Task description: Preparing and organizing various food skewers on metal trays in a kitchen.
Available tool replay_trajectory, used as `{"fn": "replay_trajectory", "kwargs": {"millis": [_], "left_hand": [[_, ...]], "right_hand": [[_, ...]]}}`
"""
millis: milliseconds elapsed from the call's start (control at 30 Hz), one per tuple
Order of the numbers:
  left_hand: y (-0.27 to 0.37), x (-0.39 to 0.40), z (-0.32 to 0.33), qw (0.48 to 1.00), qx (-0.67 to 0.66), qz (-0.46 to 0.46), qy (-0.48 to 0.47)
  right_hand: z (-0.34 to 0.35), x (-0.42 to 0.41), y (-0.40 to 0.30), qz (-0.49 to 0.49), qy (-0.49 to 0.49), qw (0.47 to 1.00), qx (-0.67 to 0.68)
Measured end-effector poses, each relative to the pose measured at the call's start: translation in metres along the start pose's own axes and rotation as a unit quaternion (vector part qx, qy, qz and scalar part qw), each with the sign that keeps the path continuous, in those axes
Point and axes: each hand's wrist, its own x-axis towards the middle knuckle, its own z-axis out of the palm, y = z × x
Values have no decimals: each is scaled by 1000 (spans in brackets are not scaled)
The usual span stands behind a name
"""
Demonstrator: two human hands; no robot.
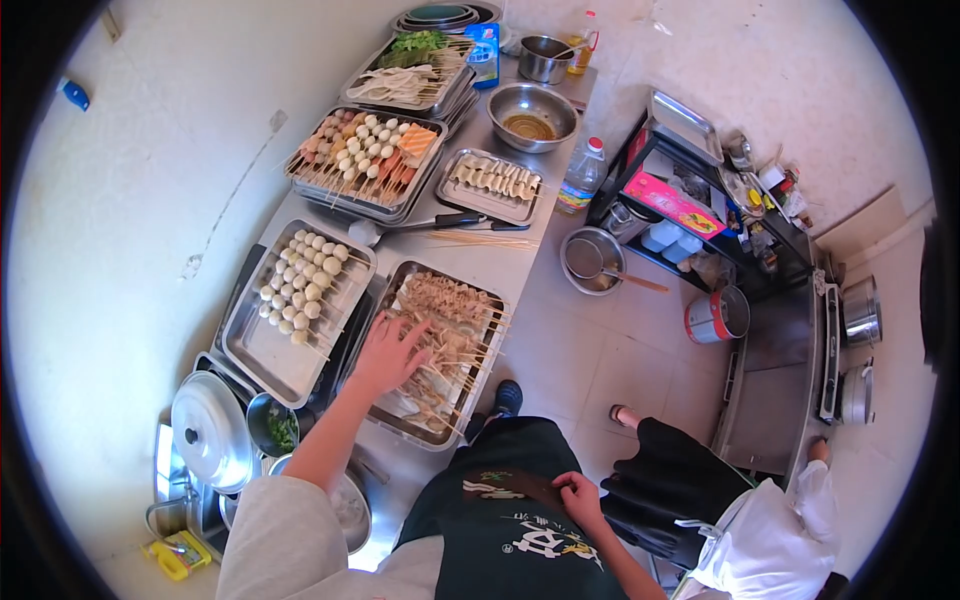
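My left hand [391, 352] reaches over a metal tray [411, 436], palm down and fingers spread. Its fingertips lie over the pale skewered food [450, 349] in the middle of the tray; the exact contact is hidden. Brown skewered meat pieces [444, 298] fill the tray's far end, and the stick ends point right. My right hand [579, 495] hangs low against the dark apron [495, 555], its fingers curled; whether it pinches the cloth is unclear. Left of the meat, another tray [259, 360] holds skewers of pale balls [304, 277].
Farther along the metal counter stand a tray of dumpling-like skewers [495, 176], stacked trays of mixed skewers [367, 150] and a steel bowl [532, 116]. Loose bamboo sticks [480, 238] lie near black-handled tongs [457, 220]. To the right, another person [765, 525] stands close by a steel-topped unit [772, 390].
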Motion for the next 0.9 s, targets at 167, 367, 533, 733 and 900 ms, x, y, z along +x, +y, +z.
{"fn": "replay_trajectory", "kwargs": {"millis": [167,367,533,733,900], "left_hand": [[-9,-5,-11,999,0,-8,-36],[8,-18,-46,984,42,109,-136],[9,-20,-12,986,43,69,-143],[20,-9,-3,990,-10,-14,-137],[-8,5,-10,991,-41,-8,-126]], "right_hand": [[0,1,-2,10,-1,1000,4],[-2,5,4,13,1,1000,-10],[2,10,2,-10,4,1000,8],[0,10,4,-20,1,1000,1],[0,7,2,3,1,1000,2]]}}
